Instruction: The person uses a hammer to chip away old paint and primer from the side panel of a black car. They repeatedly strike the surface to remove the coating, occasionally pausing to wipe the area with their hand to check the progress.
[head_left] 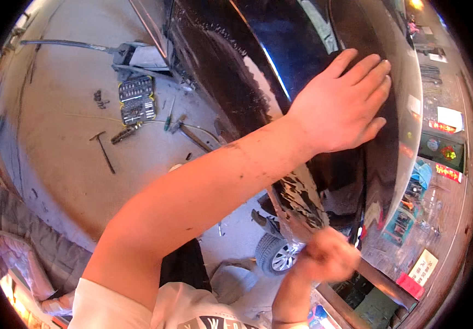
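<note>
A dark, glossy car body panel [335, 175] fills the middle of the view. My left hand [346, 104] lies flat on it, fingers spread, with the forearm reaching across from the lower left. Below that arm, a strip of worn, flaking surface [302, 194] runs down the panel's edge. My right hand [329, 255] is curled into a fist at the lower end of this strip. Motion blurs it, and whatever it may hold is hidden.
On the floor to the left lie an open socket set [136, 101], a T-shaped tool [104, 153], a hammer [192, 136] and a screwdriver [169, 114], near a floor jack [138, 57]. A wheel [277, 255] is below the panel. A cluttered bench [450, 203] stands at right.
</note>
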